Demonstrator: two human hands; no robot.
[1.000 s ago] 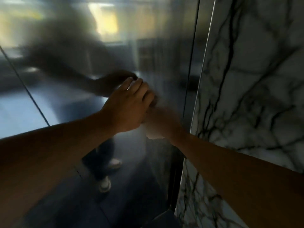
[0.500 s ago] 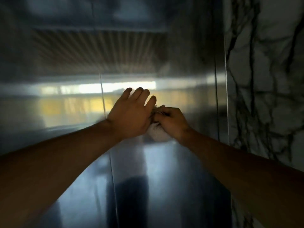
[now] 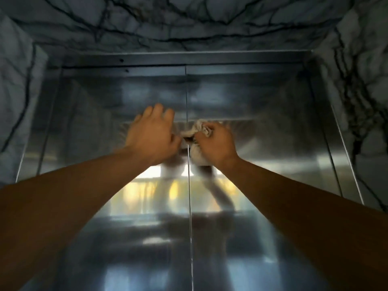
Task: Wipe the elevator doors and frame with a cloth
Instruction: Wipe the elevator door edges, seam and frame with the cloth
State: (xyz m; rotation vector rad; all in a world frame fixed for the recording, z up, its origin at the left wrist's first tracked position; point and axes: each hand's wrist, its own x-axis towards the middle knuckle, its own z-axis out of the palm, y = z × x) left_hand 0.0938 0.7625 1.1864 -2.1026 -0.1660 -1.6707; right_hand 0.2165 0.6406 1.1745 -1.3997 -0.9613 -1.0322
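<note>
Head view, looking up at the elevator doors [image 3: 262, 143], both my arms raised toward the centre of the frame.

Right hand [image 3: 216, 143]: clenched around a bunched pale cloth [image 3: 199, 127], just right of the centre seam [image 3: 190, 206]. Cloth bulges out above my knuckles and again below my palm, and it lies against the door metal at mid-height of the frame.

Left hand [image 3: 153, 133]: holds nothing, fingers loosely spread and raised, just left of the seam. Its thumb side sits close beside the cloth; I cannot tell whether it touches the cloth or the door, the area is blurred.

Doors: two brushed steel panels, closed, meeting at the thin vertical seam that runs from upper centre to the bottom edge. Surface reflects bright yellow-white patches below my hands and a dim reflection of my arms.

Frame [image 3: 189, 59]: dark steel header across the upper part, steel jambs on left and right edges.

Surround: white marble wall [image 3: 189, 22] with dark veins at top, upper left and upper right
</note>
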